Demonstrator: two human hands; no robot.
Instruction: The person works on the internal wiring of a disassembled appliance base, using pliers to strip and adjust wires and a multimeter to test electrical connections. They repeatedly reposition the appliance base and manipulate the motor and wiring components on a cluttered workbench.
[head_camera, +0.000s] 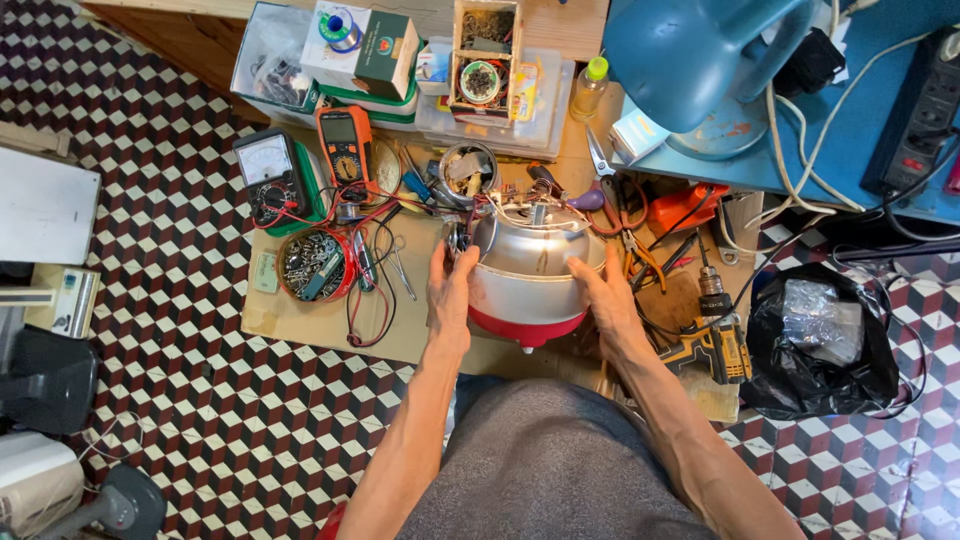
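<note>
Both hands (452, 290) (603, 297) clasp a metal pot (528, 265) above checkered floor (180, 380).

The round pot (527, 275) is shiny silver with a red band at the bottom. The floor (180, 400) has a pattern of little cubes in dark red, black and white. One meter (344, 143) is orange and black. The other meter (270, 172) is black with a white face and sits on green. The bowl of screws (315, 265) is red. The fan (700, 60) is blue. The drill (715, 345) is yellow and black. The bag (815, 350) is black. The bottle (588, 88) has a green cap.
</note>
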